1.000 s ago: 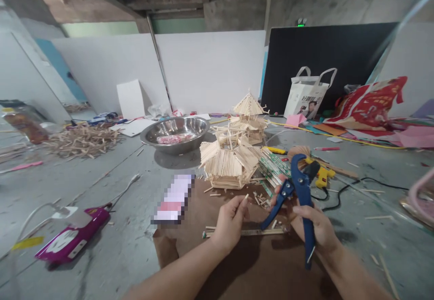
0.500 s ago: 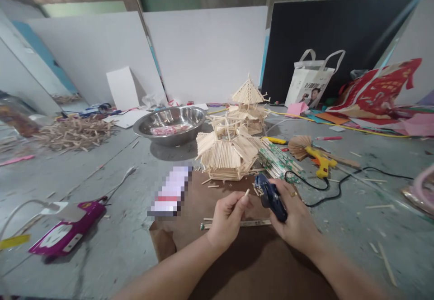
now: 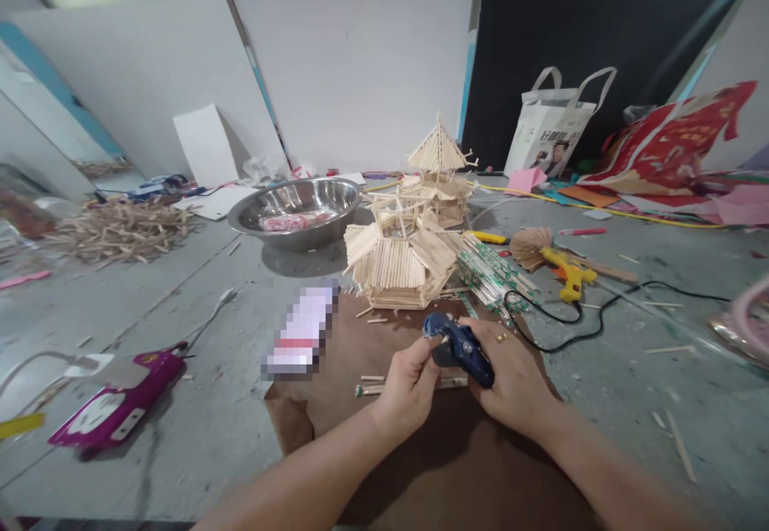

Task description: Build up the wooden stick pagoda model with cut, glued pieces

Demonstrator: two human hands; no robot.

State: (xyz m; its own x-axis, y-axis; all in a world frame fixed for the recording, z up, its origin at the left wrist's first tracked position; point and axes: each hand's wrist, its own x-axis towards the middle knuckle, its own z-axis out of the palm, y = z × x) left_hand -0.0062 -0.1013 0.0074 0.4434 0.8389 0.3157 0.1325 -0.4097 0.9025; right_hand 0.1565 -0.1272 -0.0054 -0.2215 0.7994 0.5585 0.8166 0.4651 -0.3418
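My right hand (image 3: 510,371) is wrapped round a dark blue hand tool (image 3: 472,355) whose exact kind I cannot make out. Against the tool's head, my left hand (image 3: 412,383) is closed in a pinch; the short wooden stick in its fingers is mostly hidden. Below the hands, a few sticks (image 3: 369,391), one with a green-marked wrapper end, lie on a brown paper sheet (image 3: 336,411). Just beyond stands a small many-sided house model (image 3: 396,267) built of sticks, and behind it a taller pagoda-like model (image 3: 440,154) with a pointed roof.
Wrapped chopsticks (image 3: 496,271) and a yellow glue gun (image 3: 570,275) with a black cord lie right of the models. Left are a phone (image 3: 303,327), a purple power strip (image 3: 120,403), a metal basin (image 3: 240,223) and a stick pile (image 3: 120,231). A white bag (image 3: 544,126) stands behind.
My left hand has brought the short stick rightward to the tool's head. The tool in my right hand has shifted left to meet it. The view has tilted slightly down.
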